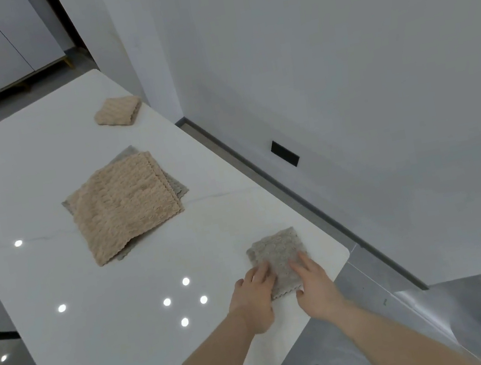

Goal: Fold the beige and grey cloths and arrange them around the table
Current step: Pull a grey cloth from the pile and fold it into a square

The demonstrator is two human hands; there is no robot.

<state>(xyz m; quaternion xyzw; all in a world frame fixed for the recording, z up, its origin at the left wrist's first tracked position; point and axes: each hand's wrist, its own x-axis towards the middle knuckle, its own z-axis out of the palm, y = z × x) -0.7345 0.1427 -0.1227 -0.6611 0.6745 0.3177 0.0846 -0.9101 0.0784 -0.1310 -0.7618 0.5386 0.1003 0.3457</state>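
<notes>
- White table (38, 173): glossy top with round light reflections, taken as landmark.
- Folded grey cloth (278, 256): lying flat at the table's near right corner, just inside the rounded edge.
- Left hand (254, 297): resting on the table, straight fingers pressing flat on the grey cloth's near left part; nothing gripped.
- Right hand (314, 288): fingers extended and laid flat on the grey cloth's near right part, thumb at its near edge; whether pinching, cannot tell.
- Stack of unfolded cloths (125, 202): around the table's middle, beige on top, grey edges showing beneath, well apart from the hands.
- Folded beige cloth (117, 111): near the table's far right edge, beyond the stack.
- White wall (338, 52): right of the table, with a dark rectangular plate (285, 153) low down.
</notes>
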